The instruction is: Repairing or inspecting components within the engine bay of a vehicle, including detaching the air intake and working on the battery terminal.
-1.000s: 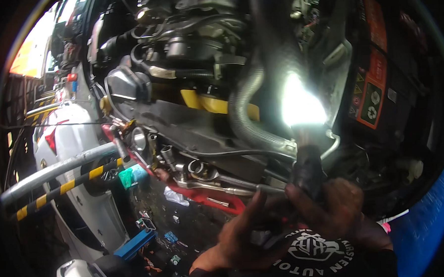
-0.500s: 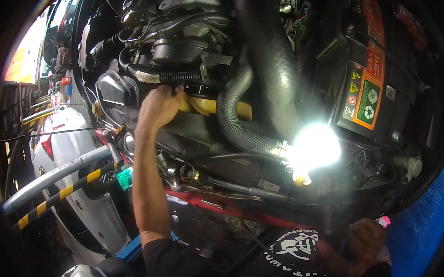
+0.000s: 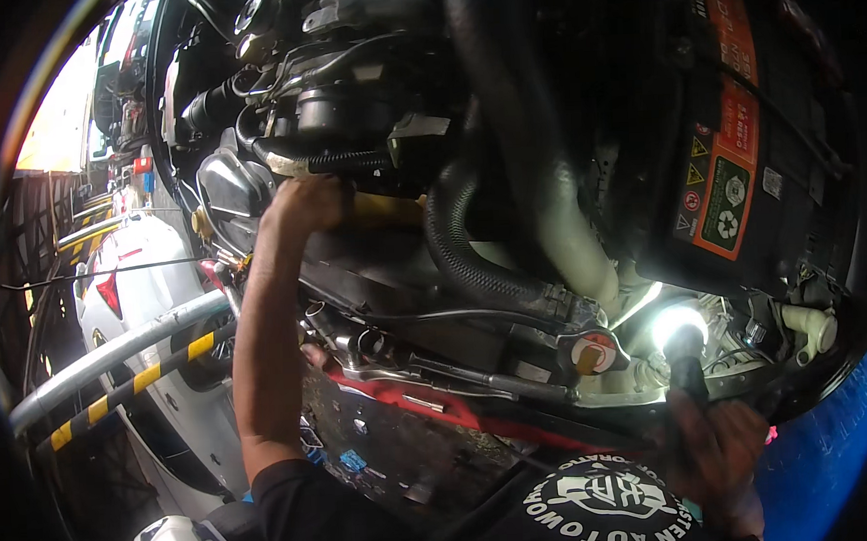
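Note:
My left hand reaches down into the engine bay, its fingers curled in beside a yellow part below a black corrugated hose. Shadow hides the fingertips, so I cannot tell what they grip. At the lower right, my right hand is wrapped around a dark flashlight. Its lit head shines on the front corner of the bay, under the battery. A braided hose curves down to the radiator cap, left of the light.
A ratchet wrench lies along the front panel, above the red bumper edge. A thick pipe crosses the bay's middle. On the left stand a metal rail, a yellow-and-black striped bar and a white vehicle.
The flashlight has moved right and down, and its beam now falls on the front corner near the radiator cap. My left hand stays by the yellow part, now darker, its wrist slightly shifted.

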Motion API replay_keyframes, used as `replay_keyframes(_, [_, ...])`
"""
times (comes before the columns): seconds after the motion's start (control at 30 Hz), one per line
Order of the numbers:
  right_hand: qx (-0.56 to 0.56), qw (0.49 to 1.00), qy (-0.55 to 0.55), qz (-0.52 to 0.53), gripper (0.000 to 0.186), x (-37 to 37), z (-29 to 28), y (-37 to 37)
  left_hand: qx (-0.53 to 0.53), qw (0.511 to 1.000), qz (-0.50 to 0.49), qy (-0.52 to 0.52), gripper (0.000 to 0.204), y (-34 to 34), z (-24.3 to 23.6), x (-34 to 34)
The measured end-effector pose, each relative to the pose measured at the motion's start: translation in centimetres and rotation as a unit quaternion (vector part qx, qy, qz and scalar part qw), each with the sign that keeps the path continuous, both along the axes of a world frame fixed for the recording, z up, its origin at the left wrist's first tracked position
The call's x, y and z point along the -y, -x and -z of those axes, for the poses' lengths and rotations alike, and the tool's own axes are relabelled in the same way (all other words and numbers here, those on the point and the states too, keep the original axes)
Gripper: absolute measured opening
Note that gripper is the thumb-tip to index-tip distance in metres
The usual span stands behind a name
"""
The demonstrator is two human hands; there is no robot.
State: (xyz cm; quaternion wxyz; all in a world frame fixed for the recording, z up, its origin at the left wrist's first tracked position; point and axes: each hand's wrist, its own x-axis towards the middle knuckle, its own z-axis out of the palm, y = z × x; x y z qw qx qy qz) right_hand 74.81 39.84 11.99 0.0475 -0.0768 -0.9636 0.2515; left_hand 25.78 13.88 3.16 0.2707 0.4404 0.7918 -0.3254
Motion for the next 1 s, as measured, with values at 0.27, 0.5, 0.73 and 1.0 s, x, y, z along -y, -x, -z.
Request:
replay_keyframes(0.27, [0.175, 0.979, 0.097, -0.035, 0.054, 0.6, 3.8, 1.0, 0.054, 0.955, 0.163, -0.243, 0.023, -6.4, 0.3, -4.5])
replay_keyframes(0.5, [0.206, 0.973, 0.099, -0.016, 0.038, 1.2, 5.5, 2.2, 0.043, 0.991, 0.115, -0.045, 0.036, 1.0, 2.0, -1.2])
replay_keyframes(0.73, [0.233, 0.966, 0.075, -0.081, 0.046, 1.0, 6.6, 2.1, -0.07, 0.966, 0.028, -0.246, 0.024, 0.1, 1.2, -2.2])
replay_keyframes(1.0, [0.24, 0.962, 0.126, -0.042, 0.024, 1.3, 6.8, 2.4, 0.098, 0.993, 0.029, -0.057, 0.026, -4.8, -0.6, -4.6])
